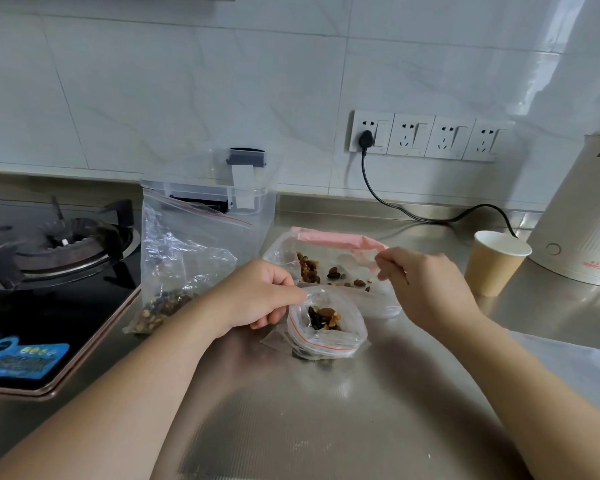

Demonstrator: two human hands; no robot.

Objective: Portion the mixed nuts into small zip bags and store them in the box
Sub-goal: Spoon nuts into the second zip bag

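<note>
Filling small zip bag: left hand pinches its rim open, right hand pinches pink-topped source bag. Next, likely: transfer more nuts, seal, box.

Steel counter carries zip bags, clear box, paper cup, perhaps a kettle.

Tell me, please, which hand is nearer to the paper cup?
Right. The right hand pinches the pink-topped bag just left of the paper cup; the left hand holds the small zip bag, farther left.
</note>
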